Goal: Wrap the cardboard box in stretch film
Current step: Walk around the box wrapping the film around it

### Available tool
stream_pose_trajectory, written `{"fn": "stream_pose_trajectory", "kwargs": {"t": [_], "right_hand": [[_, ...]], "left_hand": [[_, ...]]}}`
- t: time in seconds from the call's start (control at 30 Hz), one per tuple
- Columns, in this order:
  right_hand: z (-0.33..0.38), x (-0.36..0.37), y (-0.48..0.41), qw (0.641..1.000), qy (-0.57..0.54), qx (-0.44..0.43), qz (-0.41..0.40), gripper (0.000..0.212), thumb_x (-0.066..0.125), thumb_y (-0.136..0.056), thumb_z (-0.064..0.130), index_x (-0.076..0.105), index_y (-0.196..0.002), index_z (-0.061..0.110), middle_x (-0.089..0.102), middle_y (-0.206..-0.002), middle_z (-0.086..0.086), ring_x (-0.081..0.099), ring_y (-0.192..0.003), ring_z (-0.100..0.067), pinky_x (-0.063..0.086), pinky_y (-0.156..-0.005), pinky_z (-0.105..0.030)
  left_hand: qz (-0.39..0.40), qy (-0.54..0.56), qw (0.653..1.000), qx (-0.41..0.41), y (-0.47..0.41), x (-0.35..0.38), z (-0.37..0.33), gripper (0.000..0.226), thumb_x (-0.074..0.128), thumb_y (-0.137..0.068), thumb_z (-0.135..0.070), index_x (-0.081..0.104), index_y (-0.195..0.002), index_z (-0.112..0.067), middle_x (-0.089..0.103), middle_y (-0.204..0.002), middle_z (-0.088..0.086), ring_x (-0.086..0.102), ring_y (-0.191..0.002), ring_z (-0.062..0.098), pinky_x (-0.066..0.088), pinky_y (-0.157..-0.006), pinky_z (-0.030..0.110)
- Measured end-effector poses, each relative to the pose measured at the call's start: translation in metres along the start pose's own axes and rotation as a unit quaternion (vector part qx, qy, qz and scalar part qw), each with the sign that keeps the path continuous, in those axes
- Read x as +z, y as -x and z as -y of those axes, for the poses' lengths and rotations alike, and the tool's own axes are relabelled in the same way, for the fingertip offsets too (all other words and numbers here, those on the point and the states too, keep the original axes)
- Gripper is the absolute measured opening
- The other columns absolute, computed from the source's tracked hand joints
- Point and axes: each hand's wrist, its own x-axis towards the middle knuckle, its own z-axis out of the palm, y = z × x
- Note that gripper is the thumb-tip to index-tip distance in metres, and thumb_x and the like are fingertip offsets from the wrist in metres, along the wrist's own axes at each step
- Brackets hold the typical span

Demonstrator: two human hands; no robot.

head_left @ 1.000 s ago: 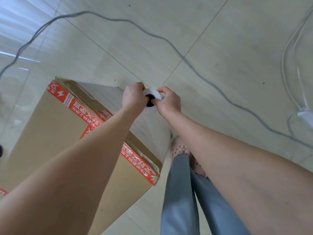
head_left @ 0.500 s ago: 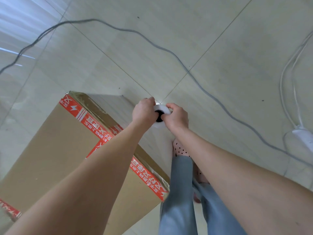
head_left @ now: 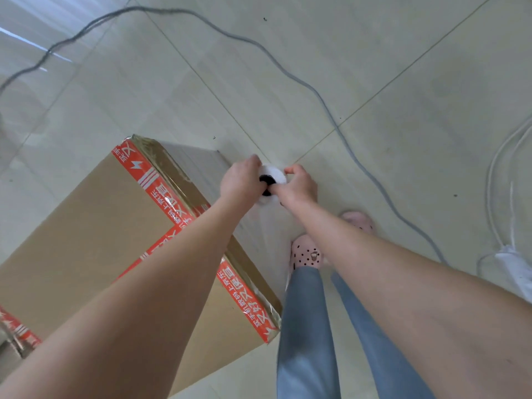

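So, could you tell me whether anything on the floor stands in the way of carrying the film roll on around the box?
Nothing blocks the hands: left hand and right hand already hold the film roll beside the cardboard box. A grey cable crosses the floor just beyond them.

Pale glossy floor tiles (head_left: 288, 67) reflect window light; a grey cable (head_left: 290, 74) snakes across toward a white power strip (head_left: 515, 266).

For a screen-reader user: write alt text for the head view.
Both hands, left hand and right hand, grip a white roll of stretch film held upright beside a large cardboard box sealed with red printed tape. The box stands on a pale tiled floor; a grey cable crosses it, and the person's pink slippers show below.
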Motion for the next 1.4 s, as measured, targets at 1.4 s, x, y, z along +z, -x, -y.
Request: {"fn": "stream_pose_trajectory", "kwargs": {"t": [1.4], "right_hand": [[0.077,0.043,-0.038,0.991,0.099,-0.076,0.057,0.012,0.052,-0.076,0.011,0.063,-0.079,0.015,0.063,-0.077,-0.007,0.057,-0.071,-0.029,0.053,-0.066,-0.038]], "left_hand": [[-0.016,0.113,0.992,-0.060,-0.044,-0.055,0.028,0.003,0.059,-0.072,-0.011,0.057,-0.071,-0.012,0.054,-0.074,0.009,0.056,-0.077,0.031,0.032,-0.055,0.026]]}}
